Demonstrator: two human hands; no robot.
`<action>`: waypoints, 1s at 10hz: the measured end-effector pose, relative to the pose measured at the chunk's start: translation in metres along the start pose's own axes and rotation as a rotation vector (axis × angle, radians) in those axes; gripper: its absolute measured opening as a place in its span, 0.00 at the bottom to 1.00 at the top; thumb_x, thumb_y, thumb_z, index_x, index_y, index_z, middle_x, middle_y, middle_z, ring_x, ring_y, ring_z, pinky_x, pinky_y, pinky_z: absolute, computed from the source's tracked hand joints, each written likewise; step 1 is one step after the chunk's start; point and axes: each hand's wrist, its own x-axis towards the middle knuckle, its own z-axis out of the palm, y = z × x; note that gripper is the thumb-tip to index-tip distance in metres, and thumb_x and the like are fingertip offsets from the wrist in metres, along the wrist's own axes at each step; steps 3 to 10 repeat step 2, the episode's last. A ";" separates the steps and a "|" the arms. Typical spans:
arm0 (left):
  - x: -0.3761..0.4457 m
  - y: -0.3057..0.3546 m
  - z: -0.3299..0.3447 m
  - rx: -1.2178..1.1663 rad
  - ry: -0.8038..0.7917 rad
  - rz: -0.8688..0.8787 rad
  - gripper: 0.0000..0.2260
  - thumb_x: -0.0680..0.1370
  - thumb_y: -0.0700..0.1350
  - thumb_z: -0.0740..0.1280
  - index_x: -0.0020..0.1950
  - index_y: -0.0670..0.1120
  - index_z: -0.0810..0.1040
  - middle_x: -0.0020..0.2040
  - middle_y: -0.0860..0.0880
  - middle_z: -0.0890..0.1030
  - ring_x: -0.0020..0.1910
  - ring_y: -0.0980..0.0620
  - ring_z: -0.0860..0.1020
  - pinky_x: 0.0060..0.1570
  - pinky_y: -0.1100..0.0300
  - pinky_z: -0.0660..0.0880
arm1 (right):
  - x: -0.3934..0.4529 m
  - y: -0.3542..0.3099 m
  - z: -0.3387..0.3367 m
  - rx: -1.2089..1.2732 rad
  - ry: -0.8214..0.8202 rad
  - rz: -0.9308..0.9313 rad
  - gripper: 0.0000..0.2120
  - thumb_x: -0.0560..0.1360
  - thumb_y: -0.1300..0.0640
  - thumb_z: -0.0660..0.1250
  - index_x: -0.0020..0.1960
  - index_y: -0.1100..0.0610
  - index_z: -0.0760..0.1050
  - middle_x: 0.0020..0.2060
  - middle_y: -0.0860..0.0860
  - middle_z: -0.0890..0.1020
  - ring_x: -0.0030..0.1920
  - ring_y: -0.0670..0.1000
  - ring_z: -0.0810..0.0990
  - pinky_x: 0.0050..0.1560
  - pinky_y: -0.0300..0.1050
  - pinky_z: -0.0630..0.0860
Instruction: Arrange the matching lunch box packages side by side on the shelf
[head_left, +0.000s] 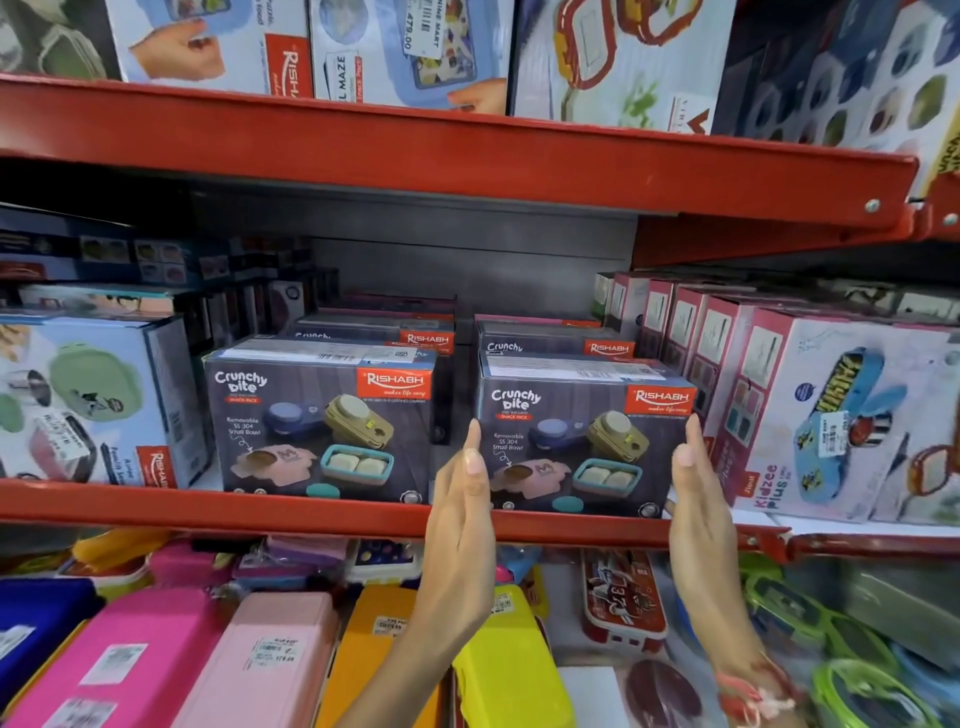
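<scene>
Two matching dark "Crunchy Bite" lunch box packages stand on the red middle shelf (311, 512). The left package (324, 426) and the right package (582, 441) face forward with a narrow gap between them. More of the same packages are stacked behind each. My left hand (460, 499) is held flat and upright at the left front edge of the right package. My right hand (696, 493) is flat at its right front edge. The palms face each other across the box; I cannot tell if they touch it. Neither hand curls around anything.
A light blue lunch box package (88, 400) stands left of the pair. Pink-and-white "Kidzee Plus" boxes (810, 415) crowd the right. The upper red shelf (467, 150) overhangs. Below lie several loose plastic boxes, among them a pink box (275, 654) and a yellow box (509, 654).
</scene>
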 end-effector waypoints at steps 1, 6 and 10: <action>-0.001 0.003 -0.001 0.031 -0.011 0.007 0.29 0.70 0.75 0.49 0.69 0.70 0.64 0.72 0.59 0.69 0.71 0.61 0.67 0.73 0.48 0.62 | -0.003 0.006 0.002 -0.106 0.040 -0.014 0.28 0.77 0.35 0.49 0.76 0.38 0.53 0.73 0.39 0.61 0.72 0.41 0.59 0.71 0.45 0.56; -0.003 0.019 -0.005 0.169 0.072 0.086 0.24 0.76 0.65 0.47 0.71 0.63 0.61 0.69 0.63 0.66 0.63 0.77 0.63 0.72 0.63 0.59 | 0.000 -0.002 0.007 -0.271 0.208 -0.147 0.32 0.75 0.31 0.49 0.76 0.43 0.58 0.74 0.50 0.63 0.74 0.49 0.59 0.71 0.50 0.59; -0.003 0.019 -0.005 0.169 0.072 0.086 0.24 0.76 0.65 0.47 0.71 0.63 0.61 0.69 0.63 0.66 0.63 0.77 0.63 0.72 0.63 0.59 | 0.000 -0.002 0.007 -0.271 0.208 -0.147 0.32 0.75 0.31 0.49 0.76 0.43 0.58 0.74 0.50 0.63 0.74 0.49 0.59 0.71 0.50 0.59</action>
